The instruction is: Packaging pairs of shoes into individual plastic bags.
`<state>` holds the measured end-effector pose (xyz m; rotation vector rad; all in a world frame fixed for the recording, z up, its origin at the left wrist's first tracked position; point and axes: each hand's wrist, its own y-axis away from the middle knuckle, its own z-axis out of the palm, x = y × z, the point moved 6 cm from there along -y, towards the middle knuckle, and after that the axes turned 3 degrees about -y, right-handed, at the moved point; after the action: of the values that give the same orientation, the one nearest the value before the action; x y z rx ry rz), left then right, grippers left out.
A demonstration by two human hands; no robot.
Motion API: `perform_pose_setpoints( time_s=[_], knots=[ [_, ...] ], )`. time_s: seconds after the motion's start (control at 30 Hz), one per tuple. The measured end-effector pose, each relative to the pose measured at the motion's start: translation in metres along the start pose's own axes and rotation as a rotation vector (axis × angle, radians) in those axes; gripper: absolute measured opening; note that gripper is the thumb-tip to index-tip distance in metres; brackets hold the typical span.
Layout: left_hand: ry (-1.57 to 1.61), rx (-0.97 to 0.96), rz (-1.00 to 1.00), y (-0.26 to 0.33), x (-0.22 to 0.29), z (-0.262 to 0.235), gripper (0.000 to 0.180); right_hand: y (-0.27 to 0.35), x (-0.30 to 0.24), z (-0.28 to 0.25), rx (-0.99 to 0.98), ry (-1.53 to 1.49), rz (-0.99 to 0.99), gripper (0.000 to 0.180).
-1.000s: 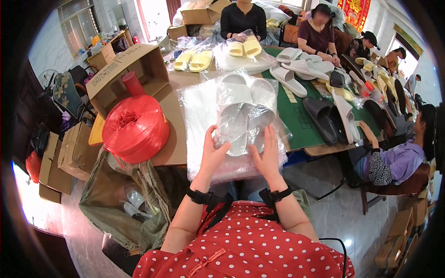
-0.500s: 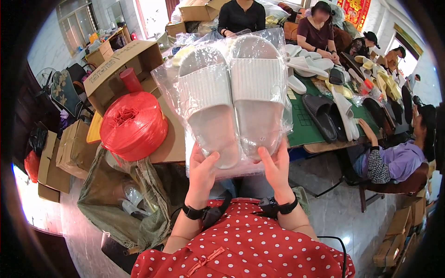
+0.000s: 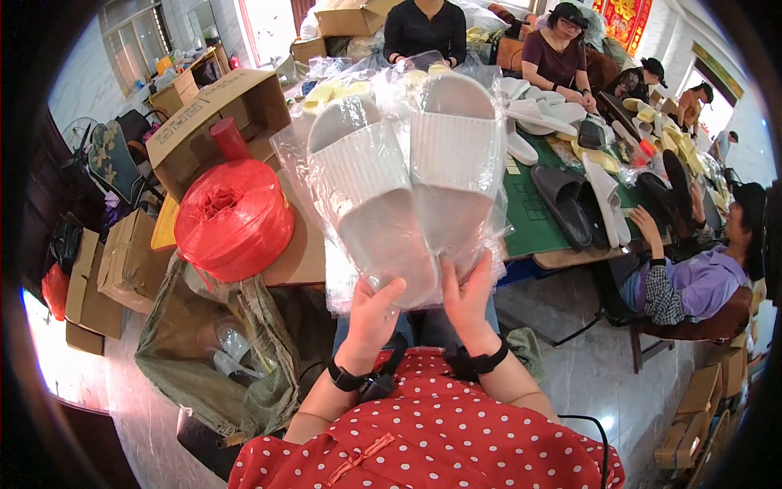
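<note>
A pair of white slide slippers (image 3: 407, 183) in a clear plastic bag (image 3: 295, 167) is held up in front of me, soles' heel ends toward me. My left hand (image 3: 373, 319) grips the lower left corner by the left slipper's heel, thumb on top. My right hand (image 3: 468, 293) pinches the bag at the right slipper's heel, thumb and fingers round the edge. The fingers beneath are hidden. Below the pair, a stack of clear plastic bags (image 3: 336, 285) shows at the table's near edge.
A big red roll of plastic twine (image 3: 235, 220) and an open cardboard box (image 3: 213, 122) stand left. Below is a green sack (image 3: 171, 359) with bagged slippers. To the right, black slippers (image 3: 562, 204) lie on a green mat (image 3: 529, 232); a person in purple (image 3: 692, 285) sits there, others work beyond.
The bagged slippers have dropped slightly and their heel ends have drawn together, toes fanning out. My hands have come closer together. The person at the right has raised a dark slipper.
</note>
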<state>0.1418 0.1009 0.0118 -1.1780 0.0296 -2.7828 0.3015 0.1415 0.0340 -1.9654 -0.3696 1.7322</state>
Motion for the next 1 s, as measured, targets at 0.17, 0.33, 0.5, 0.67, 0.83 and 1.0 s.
perform_pose_setpoints(
  time_s=[0.17, 0.33, 0.5, 0.67, 0.83, 1.0],
  knots=[
    [-0.092, 0.048, 0.023, -0.002, -0.007, -0.008, 0.050, 0.010, 0.009, 0.012, -0.110, 0.090, -0.004, 0.042],
    [-0.141, 0.067, 0.057, 0.001, 0.005, -0.017, 0.048, 0.011, 0.011, 0.026, -0.253, -0.097, 0.038, 0.047],
    [-0.114, 0.163, 0.174, 0.016, 0.047, -0.055, 0.047, 0.001, 0.002, 0.024, -0.664, 0.232, -0.079, 0.067],
    [-0.675, 0.815, 0.872, 0.078, 0.160, -0.157, 0.045, -0.024, 0.026, -0.010, -0.476, 0.559, -0.223, 0.070],
    [-0.659, 1.115, 1.117, 0.154, 0.213, -0.262, 0.052, -0.022, 0.076, -0.019, -0.545, 0.665, -0.106, 0.068],
    [-0.599, 1.347, 0.732, 0.179, 0.143, -0.400, 0.058, -0.016, 0.076, -0.012, -0.579, 0.719, -0.118, 0.068]
  ],
)
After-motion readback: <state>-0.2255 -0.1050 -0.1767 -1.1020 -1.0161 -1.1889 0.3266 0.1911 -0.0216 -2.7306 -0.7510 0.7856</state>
